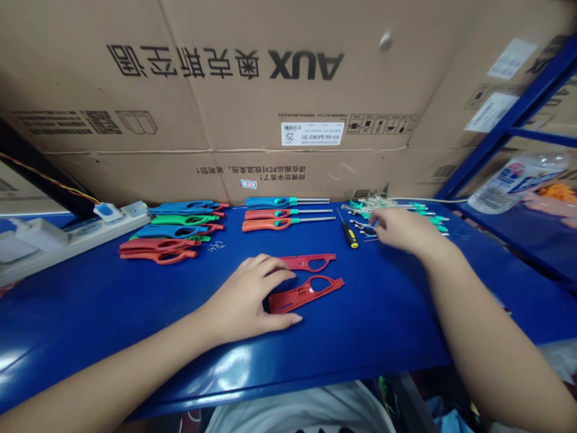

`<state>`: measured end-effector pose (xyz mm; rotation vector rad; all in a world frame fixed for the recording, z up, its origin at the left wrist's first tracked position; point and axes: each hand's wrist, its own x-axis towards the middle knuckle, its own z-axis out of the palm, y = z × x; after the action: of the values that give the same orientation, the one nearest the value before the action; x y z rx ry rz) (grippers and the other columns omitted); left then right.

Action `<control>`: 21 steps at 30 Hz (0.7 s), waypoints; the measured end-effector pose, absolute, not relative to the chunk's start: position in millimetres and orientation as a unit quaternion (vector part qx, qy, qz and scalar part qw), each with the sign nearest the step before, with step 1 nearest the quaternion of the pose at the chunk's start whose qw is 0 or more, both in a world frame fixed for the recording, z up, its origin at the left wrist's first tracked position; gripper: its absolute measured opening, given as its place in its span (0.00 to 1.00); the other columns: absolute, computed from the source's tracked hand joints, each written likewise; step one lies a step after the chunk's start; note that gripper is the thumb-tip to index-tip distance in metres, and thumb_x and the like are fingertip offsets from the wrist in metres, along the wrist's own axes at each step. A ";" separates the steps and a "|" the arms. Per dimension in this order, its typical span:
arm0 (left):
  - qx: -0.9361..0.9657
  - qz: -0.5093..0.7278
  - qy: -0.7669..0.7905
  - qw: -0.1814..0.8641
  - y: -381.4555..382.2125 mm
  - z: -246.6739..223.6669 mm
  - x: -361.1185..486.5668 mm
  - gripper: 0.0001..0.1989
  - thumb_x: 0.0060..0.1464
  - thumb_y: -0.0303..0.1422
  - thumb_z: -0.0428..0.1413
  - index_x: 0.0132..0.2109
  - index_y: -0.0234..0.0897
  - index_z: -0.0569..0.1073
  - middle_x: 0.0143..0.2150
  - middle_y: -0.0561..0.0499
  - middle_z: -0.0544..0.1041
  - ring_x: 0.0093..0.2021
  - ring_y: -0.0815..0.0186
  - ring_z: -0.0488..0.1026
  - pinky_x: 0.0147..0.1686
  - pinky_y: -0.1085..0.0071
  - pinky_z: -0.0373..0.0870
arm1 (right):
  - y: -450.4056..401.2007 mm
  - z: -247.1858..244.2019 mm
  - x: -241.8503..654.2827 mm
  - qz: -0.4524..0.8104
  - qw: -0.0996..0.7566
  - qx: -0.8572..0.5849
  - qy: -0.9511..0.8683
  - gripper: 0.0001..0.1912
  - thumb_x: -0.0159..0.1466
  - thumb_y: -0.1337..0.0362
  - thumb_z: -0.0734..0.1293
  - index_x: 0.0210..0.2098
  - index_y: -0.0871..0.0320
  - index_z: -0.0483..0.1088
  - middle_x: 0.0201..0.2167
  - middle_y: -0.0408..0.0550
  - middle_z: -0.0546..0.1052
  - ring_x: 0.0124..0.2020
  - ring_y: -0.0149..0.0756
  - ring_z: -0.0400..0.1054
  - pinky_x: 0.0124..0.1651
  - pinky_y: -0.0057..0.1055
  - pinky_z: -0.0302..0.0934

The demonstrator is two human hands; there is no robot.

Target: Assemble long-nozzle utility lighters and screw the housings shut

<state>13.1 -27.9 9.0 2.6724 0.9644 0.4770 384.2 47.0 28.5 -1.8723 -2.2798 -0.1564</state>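
Note:
My left hand [250, 297] rests on the blue tabletop [324, 343], fingers apart and thumb stretched out, around the left end of a red lighter casing half [306, 294] that lies inner side up. Just behind it lies a second red casing half [311, 262], its left end hidden by my fingers. At the right, my right hand [396, 228] reaches into a pile of small parts with its fingers pinched together; what they hold is too small to make out. Near its fingertips are small black-and-white parts [363, 227] and a yellow-and-black screwdriver [349, 234].
Lighters with metal tubes [288, 224] lie in a row at the back. Stacked coloured casings [157, 249], small screws [217, 246] and a power strip [85, 237] are on the left. Metal tubes with green ends [428, 216] lie right. A large cardboard box [252, 120] stands behind.

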 end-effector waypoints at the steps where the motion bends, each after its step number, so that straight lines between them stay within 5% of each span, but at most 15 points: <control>1: 0.923 0.156 0.329 0.124 -28.8 9.0 13.2 0.28 0.55 0.52 0.62 0.58 0.43 0.73 0.57 0.45 0.73 0.57 0.51 0.68 0.55 0.53 0.67 | 52.5 24.3 397.8 -0.048 0.094 -0.640 -0.761 0.04 0.58 0.69 0.69 0.34 0.58 0.75 0.27 0.54 0.75 0.23 0.39 0.65 0.27 0.34 0.53; 7: 0.929 0.127 0.331 0.108 -24.6 7.5 10.4 0.13 0.65 0.39 0.55 0.54 0.45 0.75 0.55 0.48 0.76 0.54 0.56 0.71 0.54 0.56 0.66 | 70.2 9.2 439.4 0.007 0.077 -0.685 -0.725 0.06 0.51 0.73 0.74 0.29 0.61 0.76 0.22 0.51 0.72 0.21 0.33 0.62 0.28 0.33 0.52; 15: 0.930 0.120 0.335 0.096 -19.7 9.2 8.0 0.12 0.66 0.38 0.54 0.52 0.42 0.76 0.53 0.47 0.77 0.53 0.56 0.72 0.50 0.58 0.68 | 67.1 17.1 430.5 0.019 0.085 -0.702 -0.707 0.08 0.52 0.76 0.72 0.25 0.59 0.70 0.26 0.51 0.74 0.23 0.33 0.62 0.30 0.33 0.51; 21: 0.931 0.116 0.331 0.098 -16.4 11.8 4.6 0.11 0.64 0.36 0.55 0.50 0.41 0.76 0.50 0.47 0.77 0.51 0.57 0.73 0.50 0.59 0.69 | 56.6 35.5 418.7 -0.042 0.137 -0.708 -0.692 0.03 0.60 0.67 0.70 0.32 0.57 0.71 0.28 0.55 0.76 0.25 0.37 0.62 0.30 0.34 0.49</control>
<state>4.6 -16.4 11.8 2.7558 0.9791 0.3433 418.7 56.6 35.5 -2.0482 -2.0023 -0.1220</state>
